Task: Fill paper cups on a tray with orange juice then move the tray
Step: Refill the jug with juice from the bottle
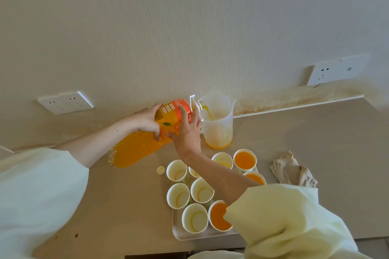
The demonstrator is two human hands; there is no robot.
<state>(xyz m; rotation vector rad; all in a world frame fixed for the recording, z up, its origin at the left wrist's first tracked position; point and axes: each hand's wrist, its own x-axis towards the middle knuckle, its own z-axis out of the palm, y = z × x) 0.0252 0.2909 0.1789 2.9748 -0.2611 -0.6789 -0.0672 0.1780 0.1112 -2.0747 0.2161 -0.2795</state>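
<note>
A large orange juice bottle (139,145) is tipped sideways, and juice streams from its neck into a clear measuring jug (217,126) by the wall. My left hand (147,122) grips the bottle's labelled upper part from the left. My right hand (187,130) holds the same part from the right, fingers spread over the label. A white tray (179,235) carries several paper cups: three hold juice (244,160), the others such as this empty cup (176,170) are unfilled. My right arm hides part of the tray.
The bottle's yellow cap (160,170) lies on the counter left of the tray. A crumpled beige cloth (292,171) sits right of the tray. Wall sockets are mounted at the left (65,102) and right (336,69). The counter's front edge (189,253) runs below the tray.
</note>
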